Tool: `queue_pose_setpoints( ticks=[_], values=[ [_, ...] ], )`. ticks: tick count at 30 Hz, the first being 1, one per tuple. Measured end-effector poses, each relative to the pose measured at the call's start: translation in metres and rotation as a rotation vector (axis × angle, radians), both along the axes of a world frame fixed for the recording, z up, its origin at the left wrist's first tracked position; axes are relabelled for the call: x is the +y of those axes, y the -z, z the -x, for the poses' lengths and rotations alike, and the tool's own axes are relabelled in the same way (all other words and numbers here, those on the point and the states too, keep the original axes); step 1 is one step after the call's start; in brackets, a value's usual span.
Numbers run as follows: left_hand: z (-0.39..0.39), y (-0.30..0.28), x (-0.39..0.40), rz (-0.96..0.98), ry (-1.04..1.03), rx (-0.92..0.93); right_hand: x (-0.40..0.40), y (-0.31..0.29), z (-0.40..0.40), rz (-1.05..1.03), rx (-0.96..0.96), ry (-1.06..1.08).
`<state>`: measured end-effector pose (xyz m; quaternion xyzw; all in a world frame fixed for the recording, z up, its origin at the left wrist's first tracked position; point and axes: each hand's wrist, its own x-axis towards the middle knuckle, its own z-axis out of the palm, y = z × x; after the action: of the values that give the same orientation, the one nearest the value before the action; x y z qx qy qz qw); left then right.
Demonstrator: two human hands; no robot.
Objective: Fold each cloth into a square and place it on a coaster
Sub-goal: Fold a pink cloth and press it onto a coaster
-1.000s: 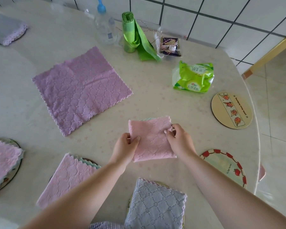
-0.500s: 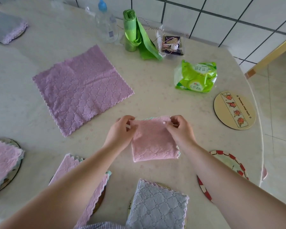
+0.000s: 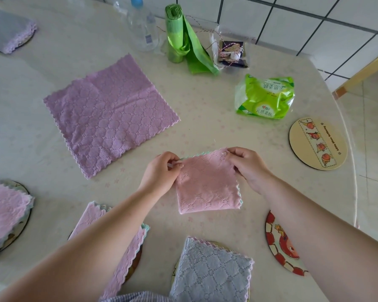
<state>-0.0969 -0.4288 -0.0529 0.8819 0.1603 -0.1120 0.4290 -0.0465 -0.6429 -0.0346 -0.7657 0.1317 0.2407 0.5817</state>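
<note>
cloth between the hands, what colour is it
Pink, with a mint-green edge peeking out, in the head view: folded cloth.

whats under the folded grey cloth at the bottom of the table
A round coaster's rim peeks out past the folded grey quilted cloth. The coaster's face is covered, so its design cannot be seen.

The person's two forearms are bare up to the frame edge; no sleeve, watch or bracelet shows on them. The left hand and the right hand wear no glove and no ring that can be seen. The fingernails on the fingers look short and glossy, without clear colour. Between the two forearms, at the bottom edge, there is a small piece of clothing with a fine check of pale blue-grey and white.
</note>
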Motion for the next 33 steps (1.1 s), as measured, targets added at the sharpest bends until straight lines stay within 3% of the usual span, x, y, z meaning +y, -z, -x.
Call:
queue_pose_setpoints(
  ticks=[3, 13, 24, 26, 29, 31, 33],
  values=[
    [-0.001, -0.001, 0.0, 0.005, -0.001, -0.004, 0.002, -0.004, -0.007, 0.009, 0.04, -0.064],
    [-0.001, -0.004, -0.002, 0.004, -0.057, -0.015, 0.001, 0.01, -0.002, 0.342, -0.169, -0.036],
    [-0.014, -0.012, -0.003, -0.128, -0.002, 0.116, 0.006, 0.014, -0.006, 0.425, -0.14, -0.005],
    [-0.008, -0.013, -0.007, -0.146, -0.033, 0.052, 0.006, 0.01, -0.003, 0.444, -0.162, 0.031],
    [0.013, -0.013, -0.015, -0.267, 0.05, -0.268, 0.002, 0.003, 0.012, 0.501, -0.34, 0.049],
    [0.028, -0.012, -0.024, -0.327, 0.227, -0.415, 0.0, 0.004, 0.029, 0.593, -0.585, -0.126],
    [0.04, 0.0, -0.033, -0.4, 0.412, -0.434, 0.002, 0.012, 0.048, 0.697, -0.721, -0.381]
  ],
)
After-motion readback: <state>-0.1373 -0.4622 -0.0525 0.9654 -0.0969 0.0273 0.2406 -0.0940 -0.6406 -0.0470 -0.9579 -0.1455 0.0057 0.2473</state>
